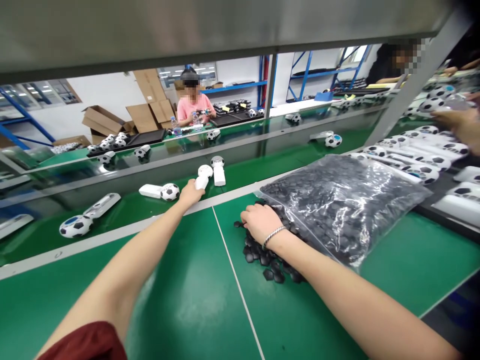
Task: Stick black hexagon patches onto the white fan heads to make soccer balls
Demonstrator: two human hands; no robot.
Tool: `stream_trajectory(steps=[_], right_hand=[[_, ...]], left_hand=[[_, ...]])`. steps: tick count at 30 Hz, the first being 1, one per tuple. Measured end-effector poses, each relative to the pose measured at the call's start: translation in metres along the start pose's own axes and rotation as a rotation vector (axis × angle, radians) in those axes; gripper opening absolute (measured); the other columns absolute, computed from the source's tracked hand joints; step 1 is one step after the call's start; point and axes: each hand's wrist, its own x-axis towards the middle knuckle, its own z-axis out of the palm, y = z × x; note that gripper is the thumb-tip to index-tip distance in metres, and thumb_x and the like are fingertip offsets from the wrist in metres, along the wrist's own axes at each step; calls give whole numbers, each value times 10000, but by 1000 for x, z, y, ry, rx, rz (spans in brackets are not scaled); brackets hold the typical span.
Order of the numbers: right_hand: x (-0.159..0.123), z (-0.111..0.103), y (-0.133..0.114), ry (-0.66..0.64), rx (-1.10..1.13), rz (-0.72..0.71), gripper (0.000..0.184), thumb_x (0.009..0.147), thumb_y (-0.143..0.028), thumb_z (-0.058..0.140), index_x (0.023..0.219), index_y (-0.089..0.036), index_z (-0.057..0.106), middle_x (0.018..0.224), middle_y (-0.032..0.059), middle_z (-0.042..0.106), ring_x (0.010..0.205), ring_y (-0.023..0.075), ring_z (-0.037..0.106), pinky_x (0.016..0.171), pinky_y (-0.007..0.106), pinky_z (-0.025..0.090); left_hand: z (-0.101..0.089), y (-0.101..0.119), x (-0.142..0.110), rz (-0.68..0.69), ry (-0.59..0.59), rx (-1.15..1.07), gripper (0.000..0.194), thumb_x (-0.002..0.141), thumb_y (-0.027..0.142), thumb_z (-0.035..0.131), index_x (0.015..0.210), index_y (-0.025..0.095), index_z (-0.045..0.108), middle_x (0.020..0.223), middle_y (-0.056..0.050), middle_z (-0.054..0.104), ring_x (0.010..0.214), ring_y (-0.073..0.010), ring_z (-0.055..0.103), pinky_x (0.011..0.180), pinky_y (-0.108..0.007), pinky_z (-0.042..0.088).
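Observation:
My left hand [192, 193] reaches over the bench edge and is closed round the white handle of a football-patterned handheld device [204, 172] on the green belt. Just right of it lies another white device [219, 175], its round head pointing away. To the left rests a third device [159, 191] with a black-and-white ball. My right hand [263, 223], with a twisted bracelet at the wrist, is on a pile of black pentagon pieces [264, 257]. Its fingers are curled down into the pile, and the fingertips are partly hidden. A clear plastic bag [345, 200] full of similar black pieces lies beside it.
More devices [77, 226] lie along the belt. A black tray [446, 217] at the right holds several ball devices. A metal post [408, 80] and overhead panel [225, 30] frame the bench. A co-worker in pink [193, 107] sits opposite; another person's hand [459, 125] is at far right.

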Motion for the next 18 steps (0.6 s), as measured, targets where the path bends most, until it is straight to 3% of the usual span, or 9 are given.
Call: stream_trajectory(steps=[3, 6, 8, 12, 15, 18], right_hand=[[1, 1, -2, 24, 42, -32, 132, 823, -134, 496, 811, -154, 626, 858, 81, 641, 848, 225, 580, 695, 310, 398], [2, 2, -5, 28, 113, -75, 88, 817, -166, 535, 816, -169, 623, 819, 51, 647, 792, 181, 589, 675, 268, 404], [1, 1, -9, 30, 165, -107, 90, 828, -181, 533, 841, -182, 622, 854, 33, 648, 816, 159, 585, 701, 246, 411], [-4, -1, -22, 89, 456, -176, 72, 802, -139, 564, 852, -169, 608, 852, 23, 649, 797, 131, 583, 727, 233, 427], [-12, -4, -32, 98, 716, -208, 76, 744, -116, 620, 794, -158, 582, 729, -6, 631, 670, 106, 573, 636, 219, 433], [-19, -7, -38, 69, 824, -290, 60, 742, -149, 629, 726, -164, 573, 689, -17, 604, 628, 98, 544, 590, 218, 421]], left_hand=[[-25, -14, -44, 74, -15, -62, 616, 730, 292, 552, 1290, 154, 334, 1192, -122, 538, 1010, -272, 557, 805, -347, 450], [-46, -33, -113, 139, -72, -117, 609, 721, 312, 533, 1288, 197, 342, 1245, -68, 504, 1032, -248, 546, 816, -319, 452], [-52, -47, -164, 219, -118, -148, 590, 744, 335, 500, 1295, 203, 335, 1296, -61, 460, 1110, -253, 492, 898, -341, 413], [-51, -72, -250, 219, -210, -123, 569, 805, 370, 447, 1333, 257, 267, 1339, -47, 408, 1146, -253, 456, 931, -372, 392], [-48, -80, -280, 221, -262, -45, 590, 824, 335, 433, 1364, 245, 213, 1289, -67, 448, 1115, -250, 462, 912, -370, 401], [-50, -69, -282, 257, -214, 60, 692, 793, 362, 506, 1386, 214, 182, 1283, -92, 454, 1132, -286, 420, 916, -413, 382]])
